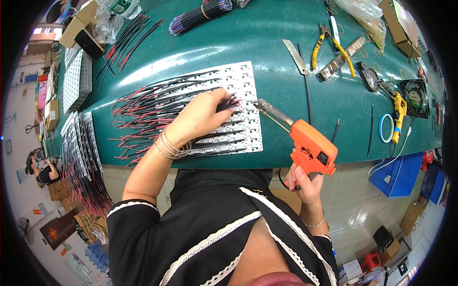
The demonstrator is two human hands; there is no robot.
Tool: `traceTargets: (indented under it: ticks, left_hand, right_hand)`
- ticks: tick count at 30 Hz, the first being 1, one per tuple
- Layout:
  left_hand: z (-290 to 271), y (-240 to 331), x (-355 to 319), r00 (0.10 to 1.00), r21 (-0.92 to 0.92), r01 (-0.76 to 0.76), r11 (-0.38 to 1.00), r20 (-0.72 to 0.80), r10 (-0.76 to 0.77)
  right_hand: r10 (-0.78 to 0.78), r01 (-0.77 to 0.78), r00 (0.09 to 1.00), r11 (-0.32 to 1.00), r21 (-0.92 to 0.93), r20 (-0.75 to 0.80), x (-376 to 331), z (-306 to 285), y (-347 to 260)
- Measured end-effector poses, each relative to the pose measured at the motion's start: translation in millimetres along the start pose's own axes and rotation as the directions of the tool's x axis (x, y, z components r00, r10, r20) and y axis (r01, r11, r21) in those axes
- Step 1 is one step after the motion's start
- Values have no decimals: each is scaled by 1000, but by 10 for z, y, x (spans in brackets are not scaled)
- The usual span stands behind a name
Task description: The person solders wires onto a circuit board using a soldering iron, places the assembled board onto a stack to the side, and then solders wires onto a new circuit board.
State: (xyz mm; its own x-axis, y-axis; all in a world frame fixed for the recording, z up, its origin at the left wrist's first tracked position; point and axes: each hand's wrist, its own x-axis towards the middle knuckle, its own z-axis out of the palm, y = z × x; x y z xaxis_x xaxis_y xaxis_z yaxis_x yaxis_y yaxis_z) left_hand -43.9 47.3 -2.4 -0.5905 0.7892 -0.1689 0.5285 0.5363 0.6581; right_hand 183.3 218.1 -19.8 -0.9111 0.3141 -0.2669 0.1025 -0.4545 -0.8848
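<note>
My left hand reaches over a white circuit board panel with its fingers closed on black wires that have red ends. Many black and red wires lie in rows across the panel, their loose ends fanning out to the left. My right hand is wrapped round the handle of an orange soldering gun. The gun's tip points up and left, close to the panel's right part beside my left fingertips. Whether the tip touches the panel, I cannot tell.
On the green table, a tied wire bundle lies at the back. Yellow pliers, a metal blade and another soldering gun lie to the right. A stack of white panels and wired panels stand at the left.
</note>
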Motion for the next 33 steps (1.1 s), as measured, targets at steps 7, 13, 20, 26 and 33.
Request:
traceTargets:
  ticks: [7, 13, 20, 26, 33]
  left_hand:
    - [-2, -94, -3, 980, -109, 44, 993, -187, -64]
    - [-62, -24, 46, 960, -280, 248, 927, -56, -274]
    - [-40, -56, 76, 957, -229, 268, 936, -49, -286]
    - [-21, -14, 82, 973, -96, 217, 971, -57, -223]
    - [16, -31, 109, 983, 42, 178, 983, -50, -176]
  right_hand:
    - [-17, 17, 1000, 1000, -6, 20, 93, 13, -47]
    - [-47, 47, 998, 999, -9, 33, 146, 25, -52]
    - [-43, 48, 997, 996, -82, 58, 162, 19, -58]
    - [-24, 32, 998, 991, -127, 61, 136, 36, -60]
    - [-9, 9, 1000, 989, -148, 0, 149, 97, -95]
